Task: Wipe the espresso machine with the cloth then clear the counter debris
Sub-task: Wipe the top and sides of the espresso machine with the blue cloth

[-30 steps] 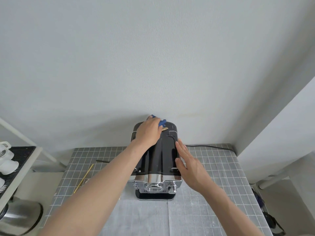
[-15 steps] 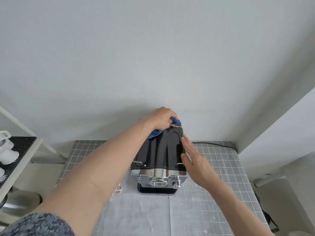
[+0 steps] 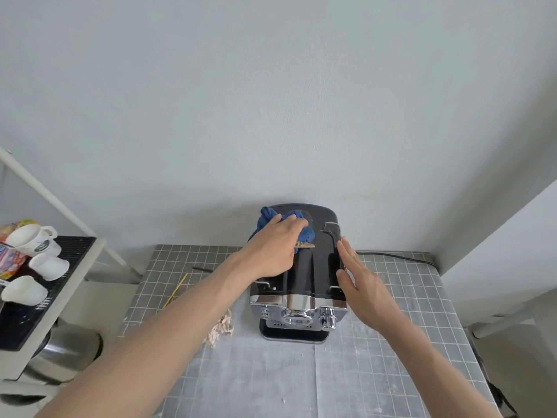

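A black and chrome espresso machine (image 3: 313,276) stands on the grey tiled counter (image 3: 401,297) against the wall. My left hand (image 3: 272,248) presses a bunched blue cloth (image 3: 265,220) onto the machine's top, near its back left corner. A small brown scrap (image 3: 304,244) lies on the top by my fingers. My right hand (image 3: 361,288) rests flat against the machine's right side, fingers apart. Counter debris lies left of the machine: a crumpled tan wad (image 3: 221,325), a yellow stick (image 3: 175,289) and a short black stick (image 3: 202,269).
A black power cord (image 3: 398,257) runs along the counter's back right. A white rack on the left holds several white cups (image 3: 33,238) on a black mat (image 3: 18,321). A steel bowl (image 3: 69,351) sits below it. A pale mat (image 3: 271,381) covers the counter's front.
My left hand has slid the blue cloth from the back right of the machine's top toward the back left. The right hand stays on the machine's side. The view shifted.
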Demonstrator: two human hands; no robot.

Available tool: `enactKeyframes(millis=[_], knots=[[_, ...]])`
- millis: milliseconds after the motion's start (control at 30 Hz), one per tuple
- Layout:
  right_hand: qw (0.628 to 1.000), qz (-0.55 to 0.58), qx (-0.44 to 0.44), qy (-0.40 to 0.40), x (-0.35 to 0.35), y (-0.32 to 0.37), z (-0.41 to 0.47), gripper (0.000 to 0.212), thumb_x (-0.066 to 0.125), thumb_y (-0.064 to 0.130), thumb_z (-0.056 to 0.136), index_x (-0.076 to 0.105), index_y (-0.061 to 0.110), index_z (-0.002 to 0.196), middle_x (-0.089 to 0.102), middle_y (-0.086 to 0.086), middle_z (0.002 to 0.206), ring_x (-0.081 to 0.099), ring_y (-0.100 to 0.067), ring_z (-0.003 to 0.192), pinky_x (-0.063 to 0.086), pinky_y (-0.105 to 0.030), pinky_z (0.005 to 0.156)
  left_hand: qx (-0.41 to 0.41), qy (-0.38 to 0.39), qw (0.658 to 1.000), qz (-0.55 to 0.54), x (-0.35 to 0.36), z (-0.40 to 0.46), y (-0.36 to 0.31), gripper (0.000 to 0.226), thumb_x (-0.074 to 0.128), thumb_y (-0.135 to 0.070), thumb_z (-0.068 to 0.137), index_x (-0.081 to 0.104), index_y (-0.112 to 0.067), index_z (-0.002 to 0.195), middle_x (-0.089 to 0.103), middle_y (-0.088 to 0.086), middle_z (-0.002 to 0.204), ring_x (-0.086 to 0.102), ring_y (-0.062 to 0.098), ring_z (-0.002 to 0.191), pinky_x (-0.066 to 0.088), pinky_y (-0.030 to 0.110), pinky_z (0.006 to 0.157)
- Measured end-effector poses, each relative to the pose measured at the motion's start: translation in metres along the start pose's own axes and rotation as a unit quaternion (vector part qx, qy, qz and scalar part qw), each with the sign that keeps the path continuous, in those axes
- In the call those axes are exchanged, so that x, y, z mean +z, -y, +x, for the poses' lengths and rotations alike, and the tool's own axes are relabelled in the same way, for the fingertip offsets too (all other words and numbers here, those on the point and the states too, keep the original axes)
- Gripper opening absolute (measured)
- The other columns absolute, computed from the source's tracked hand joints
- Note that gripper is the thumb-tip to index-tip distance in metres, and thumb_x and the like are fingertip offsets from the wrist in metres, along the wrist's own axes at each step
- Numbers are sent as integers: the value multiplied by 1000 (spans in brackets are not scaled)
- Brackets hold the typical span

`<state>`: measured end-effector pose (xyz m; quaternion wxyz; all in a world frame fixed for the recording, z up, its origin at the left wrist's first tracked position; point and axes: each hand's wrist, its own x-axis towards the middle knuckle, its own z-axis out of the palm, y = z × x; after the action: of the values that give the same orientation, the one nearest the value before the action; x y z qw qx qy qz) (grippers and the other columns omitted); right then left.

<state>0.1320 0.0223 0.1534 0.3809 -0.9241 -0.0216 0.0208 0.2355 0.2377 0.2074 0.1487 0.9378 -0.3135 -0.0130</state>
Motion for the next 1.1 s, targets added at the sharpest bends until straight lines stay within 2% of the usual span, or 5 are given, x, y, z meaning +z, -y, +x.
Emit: enactKeyframes(millis=[133,233,533,667,1100], knots=[[1000,-4,1,6,0,-1,0,59,36,27,109,13,40,162,0,32,165,6,11,148,22,-15,111,36,18,999,28,8,-40,5,50,58,-2,89,51,-13,138,49,2,150,38,19,144,11,50,125],[1000,-5,0,7,0,0,-1,59,35,27,109,13,38,162,0,31,165,6,12,145,24,-15,109,16,14,999,34,18,-71,7,63,58,-3,89,49,-25,147,39,-13,160,22,2,153,-7,69,119],[1000,-11,-16,-4,1,-5,0,59,37,26,109,15,35,163,2,27,167,7,2,154,24,-19,116,169,-17,980,-105,28,-108,11,43,55,8,82,80,-18,106,69,-11,131,44,-7,139,24,46,126],[1000,-18,-21,-2,0,-6,1,61,39,24,109,14,33,163,3,23,168,8,1,154,22,-15,115,204,21,974,-98,28,-100,-10,48,49,0,87,73,-15,126,61,-7,144,35,-4,145,20,42,127],[1000,-7,-14,-3,-1,-4,1,60,39,25,108,16,35,163,4,25,167,11,4,152,14,11,95,-78,60,994,40,27,-8,-18,70,50,-23,97,19,-30,159,-4,15,170,-8,43,155,12,61,123]])
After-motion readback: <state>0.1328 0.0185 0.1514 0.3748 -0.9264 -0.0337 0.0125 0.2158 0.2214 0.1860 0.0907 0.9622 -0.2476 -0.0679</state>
